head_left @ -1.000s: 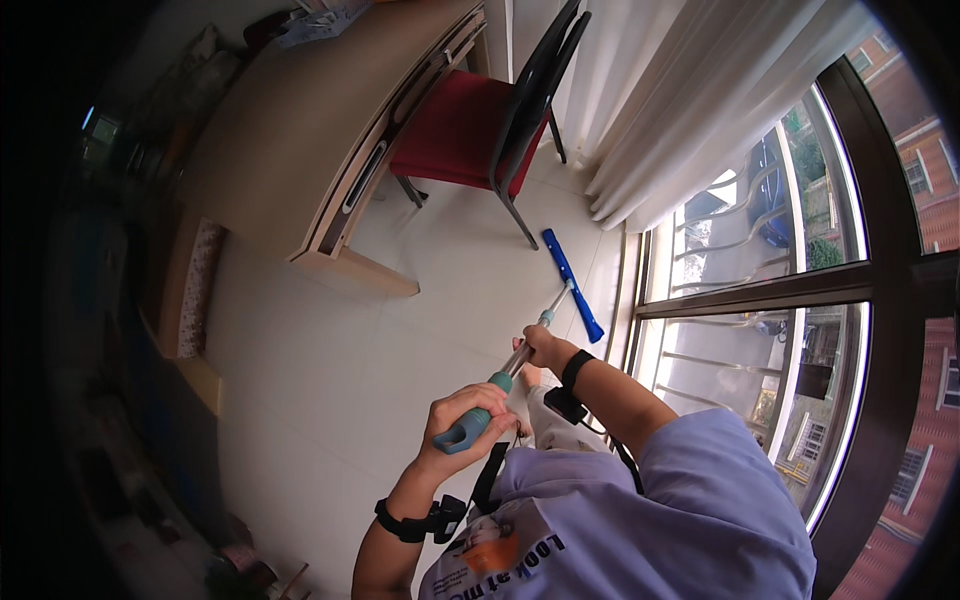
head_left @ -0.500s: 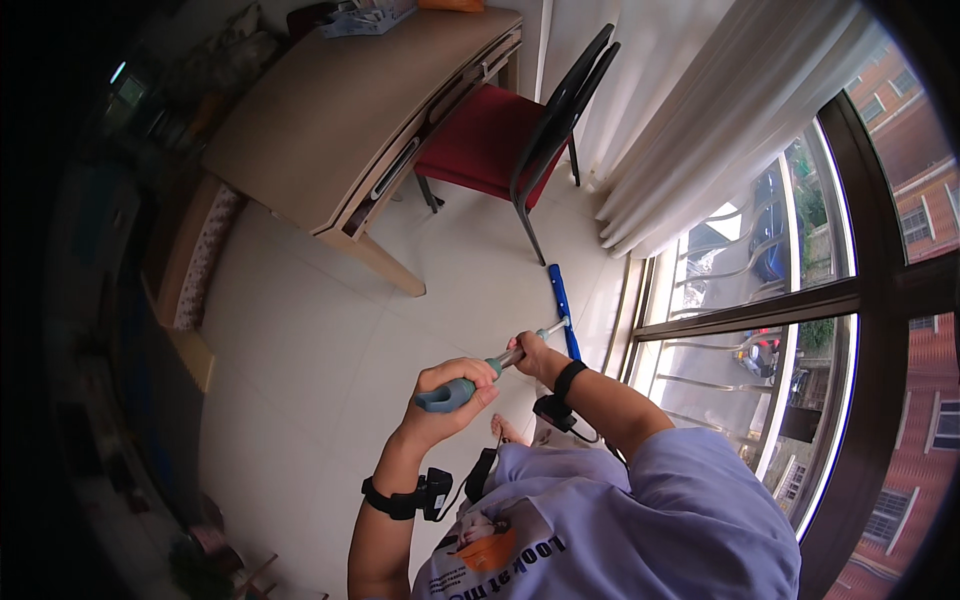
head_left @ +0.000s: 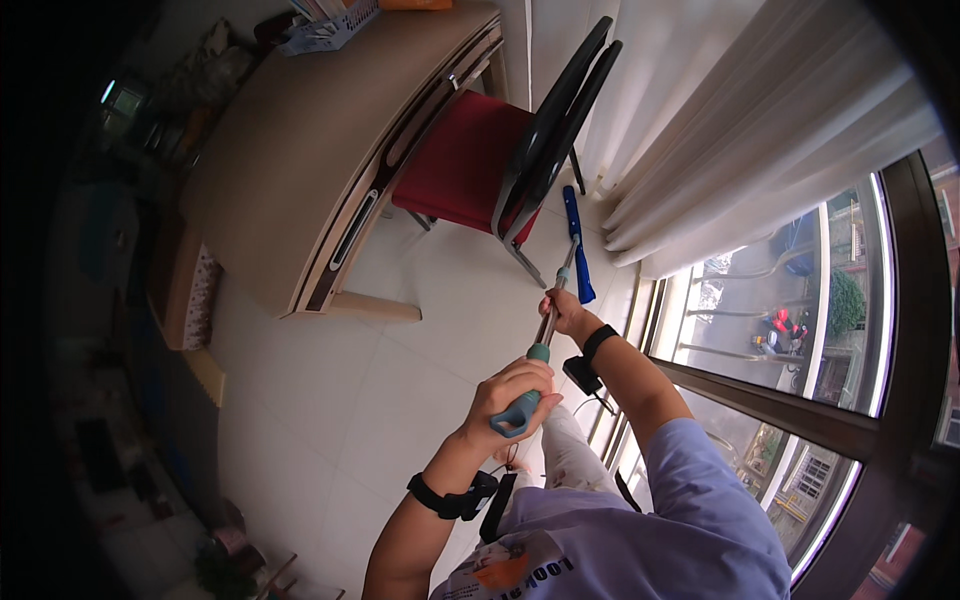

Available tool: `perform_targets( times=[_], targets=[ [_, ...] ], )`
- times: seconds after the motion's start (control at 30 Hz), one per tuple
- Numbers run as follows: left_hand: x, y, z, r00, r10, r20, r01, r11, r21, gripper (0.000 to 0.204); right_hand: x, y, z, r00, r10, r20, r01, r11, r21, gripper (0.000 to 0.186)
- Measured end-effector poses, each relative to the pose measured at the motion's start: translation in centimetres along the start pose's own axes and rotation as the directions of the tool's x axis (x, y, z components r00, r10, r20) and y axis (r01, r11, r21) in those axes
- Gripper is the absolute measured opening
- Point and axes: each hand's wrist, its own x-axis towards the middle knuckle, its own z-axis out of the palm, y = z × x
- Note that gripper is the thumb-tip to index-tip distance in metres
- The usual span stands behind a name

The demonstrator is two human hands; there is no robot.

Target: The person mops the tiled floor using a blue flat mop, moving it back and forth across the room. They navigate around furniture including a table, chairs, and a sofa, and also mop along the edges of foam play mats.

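Note:
Both hands hold a flat mop [head_left: 549, 325] with a metal pole and grey-green grip. My left hand [head_left: 512, 392] is closed around the grip, near the looped end. Lower down the pole, my right hand [head_left: 568, 310] has its fingers wrapped round the metal shaft. The long blue mop head [head_left: 585, 275] lies on the pale floor, beside the chair's legs and in front of the curtain's bottom edge. Black bands with small boxes sit on both wrists.
A chair [head_left: 455, 150] with a red seat and black back stands at the wooden desk [head_left: 330, 130]. A blue basket [head_left: 330, 28] rests on the desk's far end. At the right are a white curtain [head_left: 720, 130] and a dark-framed window [head_left: 820, 425].
The mop head has slid forward along the floor, past the chair's near leg toward the curtain. Both hands moved with the pole, which now points more steeply forward. The view has shifted.

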Motion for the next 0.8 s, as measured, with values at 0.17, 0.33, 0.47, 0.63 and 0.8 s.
perform_targets(
  times=[0.17,0.33,0.47,0.63,0.8],
  targets=[
    [5.3,-3.7,1.4,1.0,0.021,-0.014,-0.021,0.999,0.036,0.02,5.1,-6.2,1.7,0.999,0.032,-0.007,-0.031,0.996,0.083,0.009],
    [7.1,-5.3,0.9,0.981,-0.032,-0.192,0.022,0.998,-0.052,0.02,7.4,-7.9,4.0,0.998,0.068,0.017,-0.065,0.989,-0.129,0.007],
    [5.7,-4.3,1.9,0.973,-0.093,-0.213,0.088,0.996,-0.034,0.018,7.0,-7.2,3.8,0.992,0.102,-0.075,-0.121,0.944,-0.306,0.012],
    [4.7,-3.1,4.4,0.927,-0.104,-0.361,0.11,0.994,-0.004,0.022,6.3,-6.2,4.0,0.984,0.155,-0.084,-0.176,0.857,-0.485,0.019],
    [3.7,-0.5,4.4,0.895,-0.143,-0.422,0.176,0.983,0.041,0.021,3.4,-4.3,5.5,0.984,0.12,-0.129,-0.174,0.771,-0.613,0.025]
  ],
)
